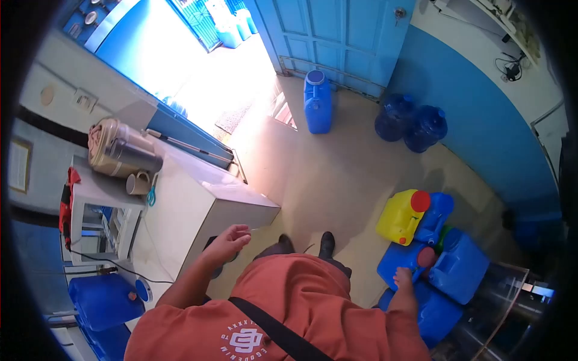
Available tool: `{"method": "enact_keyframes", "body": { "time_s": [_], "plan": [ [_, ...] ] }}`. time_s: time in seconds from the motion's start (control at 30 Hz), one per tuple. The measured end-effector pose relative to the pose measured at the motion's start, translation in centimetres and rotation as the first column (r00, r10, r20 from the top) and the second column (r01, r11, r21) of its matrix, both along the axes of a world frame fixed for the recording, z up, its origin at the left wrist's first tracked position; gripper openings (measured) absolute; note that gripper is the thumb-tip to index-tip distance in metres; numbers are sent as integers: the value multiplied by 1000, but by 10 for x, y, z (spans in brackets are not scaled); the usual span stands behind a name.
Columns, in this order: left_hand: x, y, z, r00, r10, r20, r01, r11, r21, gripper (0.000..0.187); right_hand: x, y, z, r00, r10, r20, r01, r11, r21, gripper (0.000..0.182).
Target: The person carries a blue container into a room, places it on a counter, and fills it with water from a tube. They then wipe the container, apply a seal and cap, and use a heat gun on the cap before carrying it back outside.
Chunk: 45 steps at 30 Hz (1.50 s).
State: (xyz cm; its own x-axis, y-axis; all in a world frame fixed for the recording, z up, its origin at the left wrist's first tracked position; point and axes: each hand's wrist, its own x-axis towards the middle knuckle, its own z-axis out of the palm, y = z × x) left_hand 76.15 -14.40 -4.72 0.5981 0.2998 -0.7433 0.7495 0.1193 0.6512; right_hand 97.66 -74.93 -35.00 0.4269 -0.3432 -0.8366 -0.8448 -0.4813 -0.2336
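Observation:
My left hand (232, 240) is raised in front of my body near the corner of the white counter (180, 210). It is empty, its fingers loosely bent and a little apart. On the other side my right hand (404, 277) hangs low over a group of jugs, overlapping a blue jug with a red cap (394, 259) in this view. Its fingers point down, with nothing seen in them. A yellow jug with a red cap (400, 218) stands just beyond, beside a blue jug (438, 215). Larger blue jugs (460, 265) crowd to the right and nearer to me.
A blue jug (318, 108) stands alone on the floor before the blue door (337, 36). Two round blue water bottles (425, 129) sit by the right wall. The doorway at left opens to bright outdoors. A mug (138, 183) and scissors (152, 192) are on the counter.

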Motion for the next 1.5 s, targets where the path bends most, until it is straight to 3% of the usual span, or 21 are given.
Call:
{"method": "enact_keyframes", "body": {
  "time_s": [0.07,0.13,0.17,0.2,0.23,0.27,0.33,0.4,0.57,0.67,0.83,1.03,1.07,1.1,1.13,1.17,1.2,1.27,1.33,1.43,1.5],
  "plan": [
    [32,6,7,999,-23,-30,23,1000,4,61,32,34,-16,963,266,47,-269,960,74,19],
    [57,17,0,997,-16,-71,15,1000,-17,58,50,45,-143,798,528,290,-552,834,2,17],
    [70,25,-6,996,0,-94,-3,999,-34,55,59,91,-128,390,599,699,-659,712,-243,13],
    [83,33,-13,995,-3,-96,-1,999,-42,55,86,139,-109,728,632,265,-656,754,3,13],
    [95,41,-23,993,52,-107,-62,995,-84,56,101,169,-143,697,670,257,-702,710,53,17],
    [107,51,-32,987,109,-122,-124,984,-125,58,116,220,-102,750,615,244,-649,755,91,21],
    [139,75,-56,978,171,-118,-189,968,-163,56,148,293,-74,512,761,398,-835,549,24,30],
    [160,97,-83,965,224,-136,-248,946,-208,55,192,361,-15,463,829,313,-886,435,160,39],
    [200,173,-151,912,345,-222,-374,922,-103,58,314,461,27,408,850,333,-913,388,126,36],
    [213,214,-143,851,475,-223,-499,864,-64,58,391,527,45,359,862,358,-923,384,1,34],
    [222,277,-115,754,608,-249,-631,776,-16,57,475,655,9,432,719,545,-872,488,46,36],
    [223,355,-128,607,687,-400,-735,677,47,57,543,787,-75,413,798,440,-887,462,-5,56],
    [226,371,-131,596,655,-465,-714,697,67,57,559,786,-176,541,701,463,-818,567,98,59],
    [228,388,-132,532,710,-461,-760,641,111,57,564,812,-153,527,749,402,-819,573,5,59],
    [232,406,-132,566,648,-510,-685,714,146,56,569,810,-231,772,471,427,-608,742,281,56],
    [238,425,-133,592,571,-569,-595,786,169,56,581,834,-201,665,688,290,-745,639,192,59],
    [240,441,-132,541,600,-589,-620,758,203,56,574,854,-191,753,600,272,-655,723,220,55],
    [246,475,-127,616,572,-542,-545,806,231,54,578,866,-231,955,293,36,-294,935,198,47],
    [261,511,-117,563,591,-578,-598,774,208,53,587,875,-211,850,523,-63,-513,850,124,43],
    [267,548,-128,531,634,-562,-654,728,204,52,603,916,-211,822,569,29,-568,814,120,40],
    [265,569,-124,562,619,-549,-629,750,203,51,625,951,-208,792,577,-199,-568,816,106,41]
  ]
}}
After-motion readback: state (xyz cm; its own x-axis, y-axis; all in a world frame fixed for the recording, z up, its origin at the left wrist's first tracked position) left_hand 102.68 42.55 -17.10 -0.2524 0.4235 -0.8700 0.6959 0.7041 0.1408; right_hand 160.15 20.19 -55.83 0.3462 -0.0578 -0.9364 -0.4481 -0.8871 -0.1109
